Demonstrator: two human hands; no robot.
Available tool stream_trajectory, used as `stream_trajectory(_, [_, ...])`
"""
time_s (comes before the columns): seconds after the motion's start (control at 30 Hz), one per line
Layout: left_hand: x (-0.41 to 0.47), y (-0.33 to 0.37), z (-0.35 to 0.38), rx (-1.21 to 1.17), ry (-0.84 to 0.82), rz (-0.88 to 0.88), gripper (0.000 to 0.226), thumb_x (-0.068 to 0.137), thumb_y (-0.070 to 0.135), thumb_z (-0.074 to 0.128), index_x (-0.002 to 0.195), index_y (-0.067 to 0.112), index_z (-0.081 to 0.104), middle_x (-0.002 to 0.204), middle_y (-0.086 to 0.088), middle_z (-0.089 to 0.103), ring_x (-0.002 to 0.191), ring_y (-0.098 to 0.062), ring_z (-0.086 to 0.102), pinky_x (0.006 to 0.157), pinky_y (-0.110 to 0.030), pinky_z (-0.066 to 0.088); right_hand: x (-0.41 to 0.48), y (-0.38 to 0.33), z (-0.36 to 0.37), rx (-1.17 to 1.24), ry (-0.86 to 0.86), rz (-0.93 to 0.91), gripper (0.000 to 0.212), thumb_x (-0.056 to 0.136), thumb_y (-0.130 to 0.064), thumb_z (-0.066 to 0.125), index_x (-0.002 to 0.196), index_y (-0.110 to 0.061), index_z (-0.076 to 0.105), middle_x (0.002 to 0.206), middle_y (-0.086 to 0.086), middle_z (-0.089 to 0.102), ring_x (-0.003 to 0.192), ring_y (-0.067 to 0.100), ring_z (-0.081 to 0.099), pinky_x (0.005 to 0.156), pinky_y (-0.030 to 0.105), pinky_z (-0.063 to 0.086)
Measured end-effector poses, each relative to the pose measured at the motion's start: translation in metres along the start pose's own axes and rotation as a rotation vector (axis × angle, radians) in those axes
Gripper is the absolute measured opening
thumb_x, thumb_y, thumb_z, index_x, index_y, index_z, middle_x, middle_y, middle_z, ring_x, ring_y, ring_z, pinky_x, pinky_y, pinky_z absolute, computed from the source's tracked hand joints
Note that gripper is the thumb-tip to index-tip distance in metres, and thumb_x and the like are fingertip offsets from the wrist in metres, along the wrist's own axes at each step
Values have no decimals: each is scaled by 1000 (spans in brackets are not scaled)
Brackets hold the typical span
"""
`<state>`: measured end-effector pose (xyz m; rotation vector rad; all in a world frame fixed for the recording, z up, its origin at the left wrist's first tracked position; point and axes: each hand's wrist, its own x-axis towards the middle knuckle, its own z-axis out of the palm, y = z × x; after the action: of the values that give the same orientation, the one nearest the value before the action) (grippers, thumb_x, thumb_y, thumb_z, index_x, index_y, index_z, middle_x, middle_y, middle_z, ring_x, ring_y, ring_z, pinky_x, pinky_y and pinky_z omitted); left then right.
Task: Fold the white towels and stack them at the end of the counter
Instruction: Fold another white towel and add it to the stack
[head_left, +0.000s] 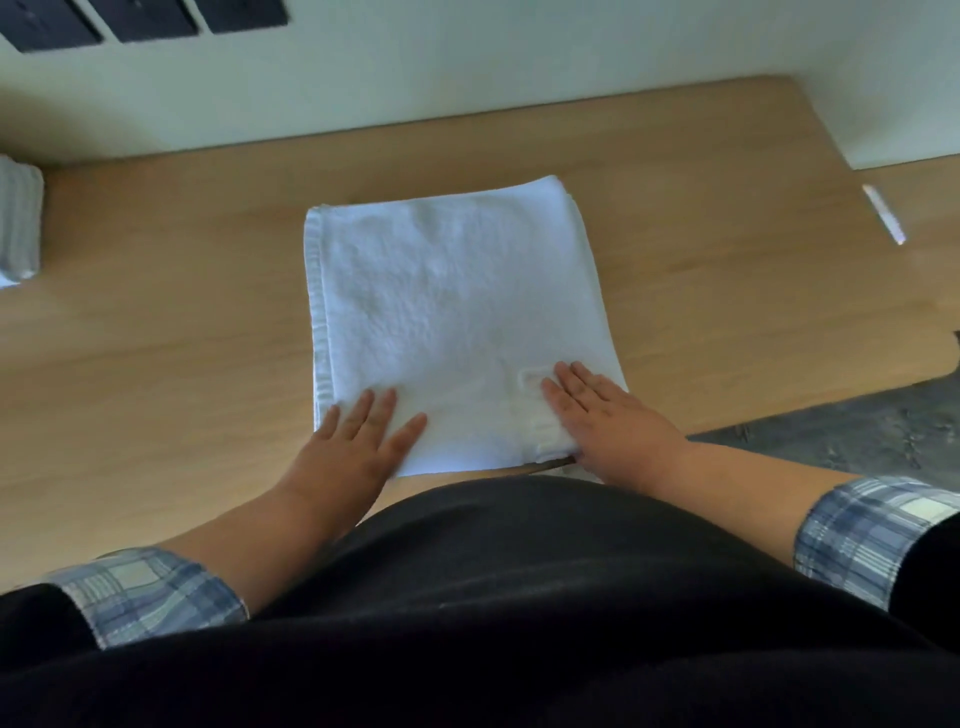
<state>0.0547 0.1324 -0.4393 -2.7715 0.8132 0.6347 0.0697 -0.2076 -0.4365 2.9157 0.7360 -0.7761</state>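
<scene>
A white towel (452, 312) lies folded into a rectangle on the wooden counter (171, 332), its hemmed edge along the left side. My left hand (358, 441) rests flat on the towel's near left corner, fingers straight. My right hand (602, 415) presses flat on the near right corner, fingers straight and together. A stack of folded white towels (18, 223) sits at the far left end of the counter, cut off by the frame's edge.
A white pen-like object (884, 213) lies on the counter at the right. A pale wall runs behind the counter. Dark patterned floor (852, 436) shows past the counter's right front edge. My dark clothing fills the bottom of the view.
</scene>
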Motion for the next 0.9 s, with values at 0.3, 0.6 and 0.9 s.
stream_trajectory(0.3, [-6,-15,-54,-167,-68,-82,102,86,-10,49,154,37,-13,165,1,5,143,-22,35,96,-36,48,-2,-9,-55,-8,20,126,41,96,-27,48,136,-21,43,135,4,56,120,27,57,93,39,49])
stream_trajectory(0.6, [-14,-72,-116,-595,23,-213,30,88,39,56,112,57,52,101,25,64,91,-5,59,75,-27,46,-21,22,-109,520,223,222,27,78,-46,69,101,-36,59,95,-13,62,83,7,59,70,26,47])
stream_trajectory(0.9, [1,-101,-121,-1359,215,-456,36,61,47,72,94,41,60,92,0,69,82,-22,63,64,-33,49,-8,37,-136,1187,617,404,56,72,-36,85,114,-47,50,105,-14,60,83,-3,64,64,16,51])
